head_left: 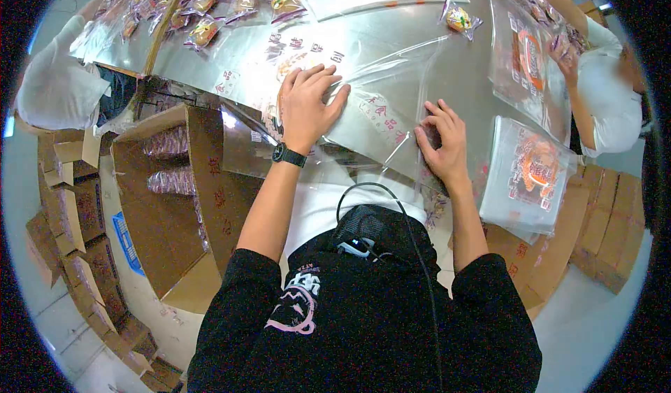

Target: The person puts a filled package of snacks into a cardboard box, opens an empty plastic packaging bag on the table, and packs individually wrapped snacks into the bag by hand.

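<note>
A large clear plastic bag (pixel 374 106) with red printing lies across the metal table in front of me. My left hand (pixel 313 106), with a dark watch on the wrist, rests on the bag with its fingers spread. At the bag's right side is my right hand (pixel 444 141), fingers loosely bent and thumb apart; nothing shows in its grasp. One small wrapped bun (pixel 459 19) lies alone beyond the bag. Several more wrapped buns (pixel 244 5) are heaped at the far left of the table.
A stack of printed plastic bags (pixel 524 176) lies to my right, with more bags (pixel 528 61) behind it. An open carton (pixel 157 218) holding packed goods stands at left. Co-workers stand on both sides, one in a white shirt (pixel 608 92) at right.
</note>
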Available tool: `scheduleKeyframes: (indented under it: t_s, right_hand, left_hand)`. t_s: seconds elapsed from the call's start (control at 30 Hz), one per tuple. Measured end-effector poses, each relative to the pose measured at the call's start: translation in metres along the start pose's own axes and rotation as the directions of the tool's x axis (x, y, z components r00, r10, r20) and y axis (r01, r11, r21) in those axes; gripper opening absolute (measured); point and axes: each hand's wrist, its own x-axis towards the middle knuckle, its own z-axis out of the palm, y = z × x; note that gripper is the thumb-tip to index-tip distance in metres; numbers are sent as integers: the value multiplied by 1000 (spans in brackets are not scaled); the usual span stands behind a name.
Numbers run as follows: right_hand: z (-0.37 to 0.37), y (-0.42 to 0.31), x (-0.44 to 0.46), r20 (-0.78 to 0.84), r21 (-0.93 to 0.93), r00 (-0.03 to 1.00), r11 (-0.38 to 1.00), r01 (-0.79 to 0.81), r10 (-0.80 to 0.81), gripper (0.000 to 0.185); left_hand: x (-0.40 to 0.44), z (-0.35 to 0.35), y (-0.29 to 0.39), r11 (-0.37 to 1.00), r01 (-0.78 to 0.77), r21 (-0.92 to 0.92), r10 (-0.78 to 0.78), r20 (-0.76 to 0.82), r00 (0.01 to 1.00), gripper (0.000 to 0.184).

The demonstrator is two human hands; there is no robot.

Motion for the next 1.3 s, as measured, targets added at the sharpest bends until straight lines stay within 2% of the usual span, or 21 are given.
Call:
scheduleKeyframes:
  t_s: [0.27, 0.37, 0.47, 0.5, 0.53, 0.57, 0.6, 0.67, 0.7, 0.8, 0.83, 0.93, 0.97, 1.07, 1.1, 1.2, 1.23, 1.3]
  right_hand:
    - [-1, -2, 1, 5, -6, 1000, 1000, -11, 11, 19]
    - [-1, -2, 2, -14, -4, 1000, 1000, -9, 9, 22]
    - [-13, -11, 7, 59, -121, 998, 993, -9, 16, 28]
    - [-19, -17, 13, 89, -145, 994, 988, -47, 60, 31]
    - [-26, -26, 21, 118, -169, 988, 982, -80, 101, 34]
    - [-28, -32, 26, 144, -194, 979, 974, -114, 143, 37]
    - [-24, -35, 28, 138, -155, 987, 986, -58, 79, 40]
    - [-13, -37, 34, 107, -88, 993, 995, 52, -42, 44]
    - [-2, -36, 33, 189, -71, 973, 986, 148, -132, 49]
    - [19, -42, 23, 254, -174, 949, 956, 237, -189, 53]
    - [17, -38, 21, 303, -174, 942, 963, 205, -146, 54]
    - [10, -25, 15, 283, -167, 955, 975, 145, -93, 55]
    - [8, -23, 15, 283, -165, 952, 972, 167, -116, 55]
    - [4, -24, 13, 289, -175, 952, 972, 156, -101, 55]
    - [2, -23, 11, 276, -182, 957, 974, 138, -84, 56]
    - [0, -24, 4, 236, -207, 972, 976, 72, -22, 57]
    - [0, -25, 1, 220, -220, 975, 974, 43, 7, 56]
    - [-6, -31, -1, 219, -174, 975, 985, -6, 45, 53]
  left_hand:
    - [0, -2, 1, 999, 29, -18, -28, 38, 999, 24]
    - [2, -6, -1, 1000, 5, 5, -6, 134, 991, 37]
    - [13, -8, -20, 950, 116, -289, -14, 335, 942, 54]
    - [15, -9, -25, 827, 263, -496, -80, 360, 930, 62]
    - [28, -30, -13, 894, 124, -431, -20, 236, 971, 60]
    - [29, -37, -15, 958, 73, -276, -11, 221, 975, 61]
    - [31, -41, -16, 993, 17, -117, 9, 211, 977, 63]
    - [20, -37, -6, 968, -34, 247, -53, 335, 941, 66]
    - [13, -34, -2, 906, -72, 417, -102, 379, 920, 67]
    - [2, -25, -7, 891, -43, 452, -125, 334, 934, 71]
    - [1, -28, -4, 892, -13, 451, -117, 260, 959, 64]
    - [-7, -34, -12, 928, 37, 370, -167, 326, 931, 57]
    - [-7, -34, -11, 935, 19, 354, -128, 286, 950, 47]
    - [4, -41, -23, 977, 27, 210, -85, 272, 959, 34]
    - [10, -43, -26, 985, 32, 171, -66, 192, 979, 29]
    - [24, -54, -30, 937, 274, -218, -281, -1, 960, 34]
    - [29, -56, -30, 899, 274, -340, -303, -31, 953, 40]
    - [37, -71, -1, 720, 424, -550, -454, 89, 886, 44]
